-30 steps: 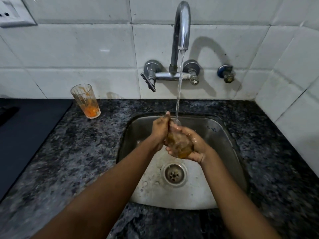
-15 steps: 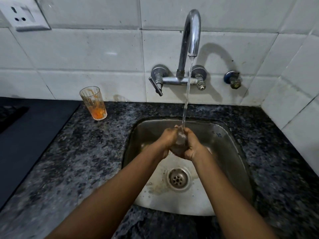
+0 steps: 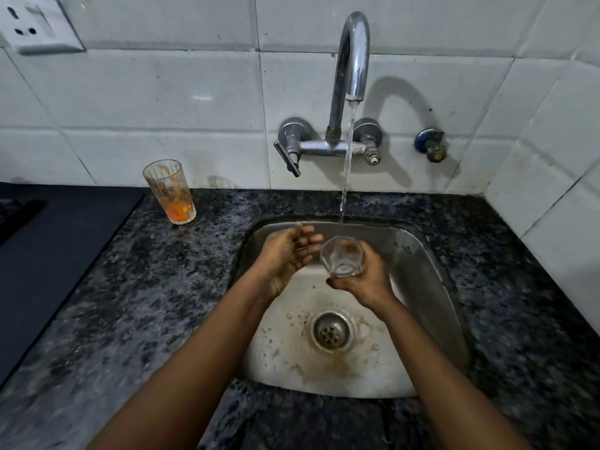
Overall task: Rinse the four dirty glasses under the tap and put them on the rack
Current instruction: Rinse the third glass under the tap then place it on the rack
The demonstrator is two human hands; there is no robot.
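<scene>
White wall socket [image 3: 39,26] top left, blue-capped valve [image 3: 430,145] on tiled wall, black mat [image 3: 48,254] on counter.

White wall tiles [image 3: 162,102] rise behind a dark speckled granite counter [image 3: 136,287]. A wall socket [image 3: 39,24] sits high above the counter's left end.

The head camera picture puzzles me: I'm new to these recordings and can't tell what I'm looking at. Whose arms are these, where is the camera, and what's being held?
There is no machine here. A person wears one wide-angle camera on the head, looking down at their own arms. The right hand grips a clear glass under the water running from the tap, above the steel sink. The left hand is open beside it, holding nothing. On the dark speckled counter, left of the sink, stands a second glass with orange residue, not yet rinsed. No rack is in view.
</scene>
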